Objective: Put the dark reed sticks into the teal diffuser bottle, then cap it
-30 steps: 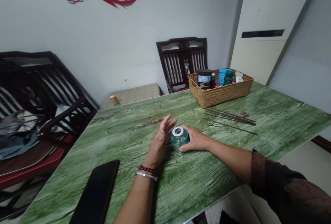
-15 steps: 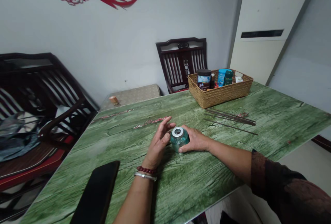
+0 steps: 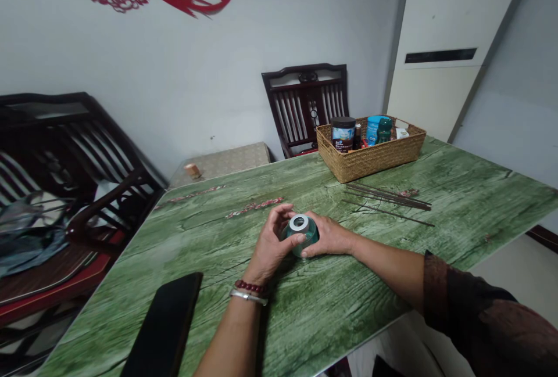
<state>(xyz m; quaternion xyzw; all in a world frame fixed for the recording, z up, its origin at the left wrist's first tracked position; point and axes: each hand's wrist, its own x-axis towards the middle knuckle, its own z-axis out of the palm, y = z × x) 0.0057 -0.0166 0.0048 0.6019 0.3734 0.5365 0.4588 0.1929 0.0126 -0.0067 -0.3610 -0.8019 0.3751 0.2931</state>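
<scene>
Covering most of the view: green table (image 3: 392, 284), chair (image 3: 305, 104) at its far edge. Basket (image 3: 370, 156) sits far right (tubs inside), black phone (image 3: 163, 330) near left. Left hand (image 3: 270, 246) wraps the jar's left side, fingers closed on it; right hand (image 3: 330, 234) cups its right side, also gripping. Jar (image 3: 300, 227) stands upright mid-table, silver cap up. Thin sticks (image 3: 387, 197) lie right of it, near the basket.

A single head-worn camera faces forward and down across the desk (image 3: 436, 203). The left hand (image 3: 270, 244) and right hand (image 3: 332, 236) lie close, mid-frame.
</scene>
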